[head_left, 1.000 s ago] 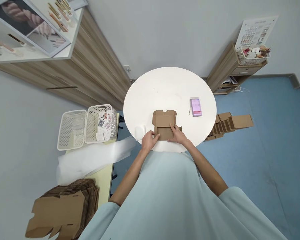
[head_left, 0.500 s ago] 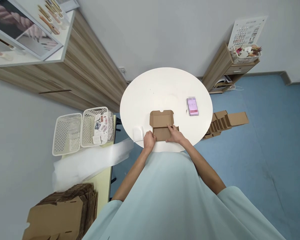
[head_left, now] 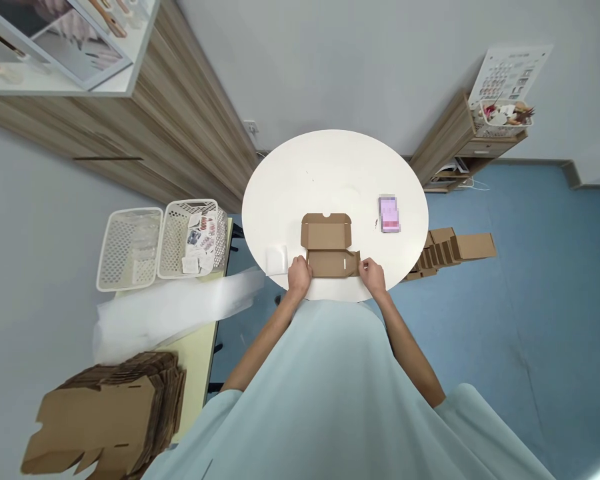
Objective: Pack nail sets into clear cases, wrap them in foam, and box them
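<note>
A partly folded brown cardboard box [head_left: 327,263] lies near the front edge of the round white table [head_left: 330,163], its lid laid back away from me. My left hand [head_left: 299,276] is closed on the box's left side wall. At the other end, my right hand [head_left: 373,275] pinches the outer edge of the right side flap, which slants outward from the base. Just left of my left hand sits a small white packet [head_left: 277,260]. Farther right on the tabletop lies a pink-purple item [head_left: 389,214], blurred out.
On a side table at left stand white baskets [head_left: 130,250], one holding printed cards, beside a white translucent sheet [head_left: 180,307] and a stack of flat cardboard boxes [head_left: 100,420]. Folded cardboard boxes [head_left: 450,248] sit right of the round table. A wooden cabinet [head_left: 460,143] stands behind.
My right hand has moved right, from inside the box to its right flap, which now extends outward. My left hand stays at the left side. The view has shifted slightly.
</note>
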Tool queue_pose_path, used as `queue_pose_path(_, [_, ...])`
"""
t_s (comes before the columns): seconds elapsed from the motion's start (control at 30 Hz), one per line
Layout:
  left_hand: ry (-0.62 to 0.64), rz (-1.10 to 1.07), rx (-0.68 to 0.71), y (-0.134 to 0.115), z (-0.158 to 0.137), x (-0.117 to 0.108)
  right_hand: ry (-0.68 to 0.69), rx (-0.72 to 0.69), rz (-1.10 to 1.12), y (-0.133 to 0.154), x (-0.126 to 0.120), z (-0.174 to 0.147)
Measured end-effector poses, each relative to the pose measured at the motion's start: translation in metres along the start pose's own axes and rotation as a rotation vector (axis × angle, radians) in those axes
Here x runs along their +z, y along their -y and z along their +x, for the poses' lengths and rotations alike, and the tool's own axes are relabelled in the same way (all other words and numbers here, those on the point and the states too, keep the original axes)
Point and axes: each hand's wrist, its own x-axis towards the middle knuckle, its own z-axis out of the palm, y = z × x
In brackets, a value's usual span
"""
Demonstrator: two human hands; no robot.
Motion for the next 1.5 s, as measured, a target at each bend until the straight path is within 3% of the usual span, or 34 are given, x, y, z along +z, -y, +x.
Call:
queue_pose_path(0.2, [0.004,-0.010,-0.024,-0.003,0.000,-0.001,0.045,-0.017,-0.187,0.014,-0.006,0.003])
queue_pose_path(0.5, [0.013,-0.036,-0.048,-0.008,-0.002,-0.003,0.108,-0.129,-0.137,0.056,-0.003,-0.010])
queue_pose_path(0.77, [0.014,-0.009,-0.044,-0.009,-0.002,-0.004,0.165,-0.041,-0.423,0.066,0.006,0.006])
queue_pose_path(1.13, [0.025,0.013,-0.017,-0.007,-0.004,-0.001,0.165,0.021,-0.519,0.084,0.013,0.004])
queue_pose_path(1.3, [-0.060,-0.080,-0.038,0.019,-0.005,-0.013,0.159,0.049,-0.498,0.079,0.002,-0.004])
queue_pose_path(1.4, [-0.205,-0.124,-0.184,0.049,0.002,-0.029,0.130,0.061,-0.454,0.078,-0.006,-0.011])
queue_pose_path(1.5, [-0.222,-0.104,-0.361,0.075,0.011,-0.040,0.124,0.056,-0.413,0.079,-0.012,-0.019])
